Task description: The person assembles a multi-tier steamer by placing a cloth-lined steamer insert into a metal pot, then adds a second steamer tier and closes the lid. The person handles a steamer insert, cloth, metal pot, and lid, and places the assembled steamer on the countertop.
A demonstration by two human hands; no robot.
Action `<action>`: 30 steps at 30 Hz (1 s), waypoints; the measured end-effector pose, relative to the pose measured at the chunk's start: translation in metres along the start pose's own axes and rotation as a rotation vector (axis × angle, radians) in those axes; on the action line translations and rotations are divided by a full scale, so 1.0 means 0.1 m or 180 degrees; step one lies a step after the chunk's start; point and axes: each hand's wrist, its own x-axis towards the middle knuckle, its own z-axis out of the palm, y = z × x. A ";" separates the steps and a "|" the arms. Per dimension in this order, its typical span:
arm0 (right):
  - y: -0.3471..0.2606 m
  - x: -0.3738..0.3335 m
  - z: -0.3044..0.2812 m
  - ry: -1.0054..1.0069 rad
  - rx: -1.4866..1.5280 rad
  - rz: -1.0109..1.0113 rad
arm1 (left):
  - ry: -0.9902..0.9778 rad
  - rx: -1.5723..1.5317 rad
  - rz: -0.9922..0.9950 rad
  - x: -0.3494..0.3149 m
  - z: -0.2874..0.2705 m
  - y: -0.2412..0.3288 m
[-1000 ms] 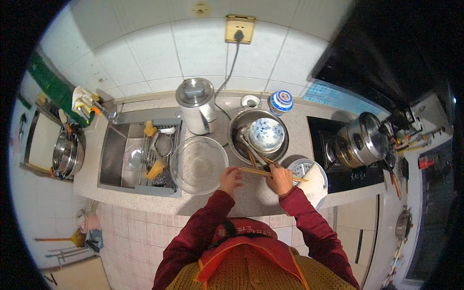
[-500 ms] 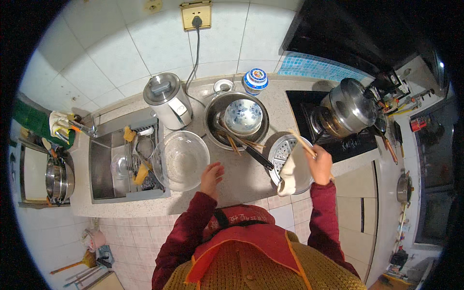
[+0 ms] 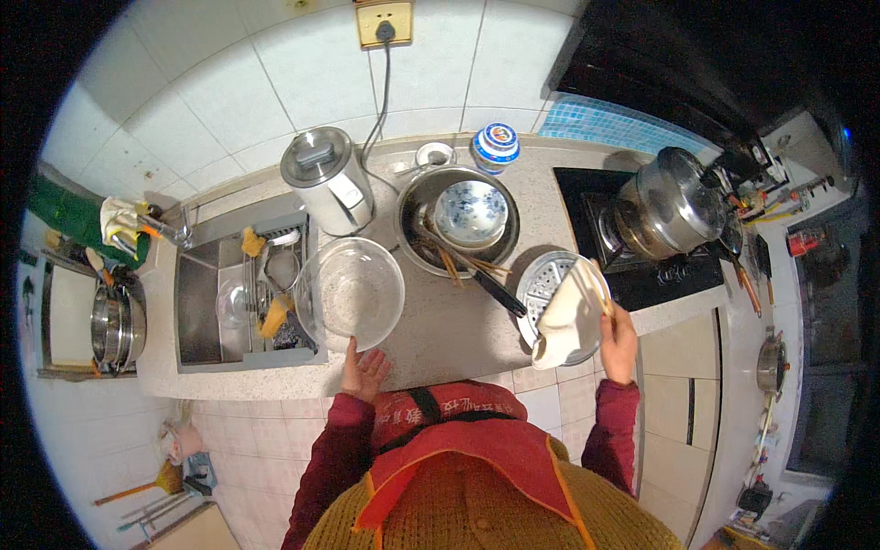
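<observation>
My right hand (image 3: 620, 345) is closed on wooden chopsticks (image 3: 600, 286), at the right edge of a round perforated steamer tray (image 3: 543, 275). A cream-white cloth (image 3: 566, 319) lies bunched over the tray's right part and hangs to its near rim. My left hand (image 3: 365, 370) is open, palm up and fingers spread, at the counter's front edge; its thumb is by the near rim of a clear bowl (image 3: 353, 291). Behind the tray, a metal basin (image 3: 410, 203) holds a blue-and-white patterned bowl (image 3: 470, 213), several chopsticks and a black-handled utensil (image 3: 495, 291).
Left is a steel sink (image 3: 206, 316) with a rack and yellow sponges. A white electric appliance (image 3: 330, 197) stands behind the clear bowl, plugged into the wall. A blue-and-white tub (image 3: 496, 149) is at the back. On the right, a lidded pot (image 3: 662, 211) sits on the black stove (image 3: 683, 273).
My left hand has moved left and nearer to me, turning palm up beside the clear bowl. My right hand has moved lower, with the chopsticks now at the tray's right edge.
</observation>
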 end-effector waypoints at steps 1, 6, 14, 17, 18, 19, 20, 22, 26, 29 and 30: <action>-0.12 0.11 0.07 -0.0097 -0.0064 -0.0124 | -0.0049 -0.0009 0.0005 0.01 -0.01 0.01; -0.66 0.63 0.64 -0.0131 -0.0163 -0.1055 | 0.0123 -0.0071 0.0215 0.00 -0.04 -0.02; -0.24 1.79 1.89 -0.0435 0.0432 -0.0066 | 0.0095 -0.0408 0.0198 -0.14 -0.20 -0.05; -0.03 2.01 2.24 -0.0531 0.0041 0.0022 | 0.0144 -0.0511 0.0275 -0.16 -0.27 -0.03; 0.01 2.04 2.34 -0.0519 -0.0092 0.0011 | 0.0188 -0.0540 0.0315 -0.17 -0.30 -0.03; 0.01 2.05 2.43 -0.0300 -0.0126 0.0022 | 0.0208 -0.0533 0.0303 -0.17 -0.34 -0.03; 0.02 2.05 2.48 -0.0337 0.0020 0.0113 | 0.0254 -0.0519 0.0311 -0.17 -0.37 -0.03; 0.00 2.05 2.54 -0.0452 0.0283 0.0440 | 0.0327 -0.0514 0.0335 -0.16 -0.43 -0.04; -0.05 2.03 2.45 -0.0454 0.0681 -0.0006 | 0.0366 -0.0536 0.0345 -0.13 -0.47 -0.04; -0.06 2.03 2.39 -0.0548 0.0615 -0.0079 | 0.0342 -0.0510 0.0327 -0.11 -0.42 -0.03; -0.06 2.03 2.37 -0.0601 0.0548 -0.0091 | 0.0382 -0.0504 0.0350 -0.10 -0.39 -0.03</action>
